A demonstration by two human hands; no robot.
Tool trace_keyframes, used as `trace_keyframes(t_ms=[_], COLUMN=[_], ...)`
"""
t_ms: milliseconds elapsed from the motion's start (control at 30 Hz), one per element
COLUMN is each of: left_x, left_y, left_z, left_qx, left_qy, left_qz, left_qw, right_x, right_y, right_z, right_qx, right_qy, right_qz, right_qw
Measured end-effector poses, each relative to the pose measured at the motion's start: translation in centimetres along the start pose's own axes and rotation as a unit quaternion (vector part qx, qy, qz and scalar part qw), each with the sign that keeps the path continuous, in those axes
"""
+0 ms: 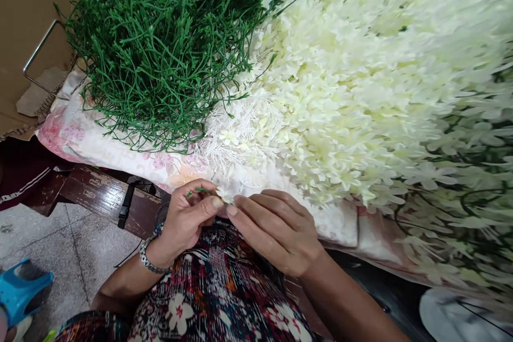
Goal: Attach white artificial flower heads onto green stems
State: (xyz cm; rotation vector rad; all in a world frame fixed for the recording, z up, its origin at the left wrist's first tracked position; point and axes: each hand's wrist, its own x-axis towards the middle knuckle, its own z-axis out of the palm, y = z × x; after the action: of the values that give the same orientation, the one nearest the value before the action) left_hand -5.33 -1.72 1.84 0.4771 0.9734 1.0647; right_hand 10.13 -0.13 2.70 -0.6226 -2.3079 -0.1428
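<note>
Close to my body, my left hand (194,214) pinches a green plastic stem (202,189) between thumb and fingers. A small white artificial flower (225,194) sits at the stem's end, between both hands. The fingertips of my right hand (278,224) are pressed together on that flower from the other side; its petals are partly hidden. Beyond my hands lies a heap of white stamen pieces (236,128). Behind it to the left rises a pile of green stems (160,53), and to the right spreads a big mound of cream-white flower heads (360,80).
The piles lie on a floral cloth (160,165). Finished-looking flowers on green stems (460,197) fill the right side. A cardboard box (32,26) with a metal wire handle stands at left. Below are a brown wooden bench (96,197) and a blue plastic stool (24,286).
</note>
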Motion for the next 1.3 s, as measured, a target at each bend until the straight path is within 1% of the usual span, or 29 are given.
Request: trace_keyframes(t_ms=[133,233,333,367,433,500,533,567,700,767,833,967,1033,1100,1167,1233,1300], left_x=[0.0,0.0,0.0,0.0,0.1,0.2,0.3,0.4,0.8,1.1,1.2,1.4,1.4,1.4,1.5,1.6,1.7], left_y=[-0.1,-0.1,-0.1,-0.1,-0.1,-0.1,0.0,0.0,0.0,0.0,-0.1,0.0,-0.1,-0.2,-0.4,-0.8,-1.1], left_z=[0.5,0.5,0.1,-0.1,-0.5,-0.9,-1.1,-1.2,-1.6,-1.7,-1.8,-1.6,-1.4,-1.1,-0.8,-0.4,-0.1], left_qx=[-0.004,-0.001,0.001,0.002,0.008,0.021,0.029,0.041,0.102,0.13,0.146,0.154,0.154,0.153,0.151,0.148,0.145], left_qy=[0.036,0.06,0.079,0.081,0.076,0.068,0.065,0.063,0.069,0.071,0.072,0.081,0.081,0.076,0.063,0.038,0.016], left_qz=[-0.009,0.006,0.029,0.039,0.061,0.088,0.101,0.111,0.153,0.169,0.174,0.187,0.189,0.185,0.174,0.16,0.147], left_qw=[0.999,0.998,0.996,0.996,0.995,0.994,0.992,0.991,0.981,0.974,0.971,0.967,0.966,0.968,0.971,0.975,0.978], right_x=[0.5,0.8,0.9,0.9,1.1,1.4,1.6,1.8,2.4,2.5,2.4,1.7,1.1,0.3,-0.4,-1.1,-1.5], right_y=[-0.1,-0.2,-0.1,0.0,0.5,1.4,1.8,2.3,3.6,3.7,3.6,3.3,3.0,2.6,2.0,1.4,0.9], right_z=[0.3,0.8,1.3,1.4,1.5,1.5,1.5,1.6,2.5,2.9,3.1,2.4,1.7,1.1,0.5,0.0,-0.4], right_qx=[0.012,0.027,0.055,0.063,0.051,-0.008,-0.046,-0.077,-0.169,-0.201,-0.211,-0.182,-0.155,-0.111,-0.044,0.032,0.092], right_qy=[-0.013,-0.016,-0.013,-0.011,0.006,0.023,0.018,0.0,-0.08,-0.093,-0.095,-0.089,-0.071,-0.04,-0.013,0.007,0.018], right_qz=[-0.016,-0.032,-0.039,-0.027,0.019,0.085,0.116,0.139,0.169,0.173,0.173,0.193,0.214,0.251,0.306,0.362,0.394], right_qw=[1.0,0.999,0.998,0.998,0.999,0.996,0.992,0.987,0.968,0.96,0.957,0.96,0.962,0.961,0.951,0.932,0.914])
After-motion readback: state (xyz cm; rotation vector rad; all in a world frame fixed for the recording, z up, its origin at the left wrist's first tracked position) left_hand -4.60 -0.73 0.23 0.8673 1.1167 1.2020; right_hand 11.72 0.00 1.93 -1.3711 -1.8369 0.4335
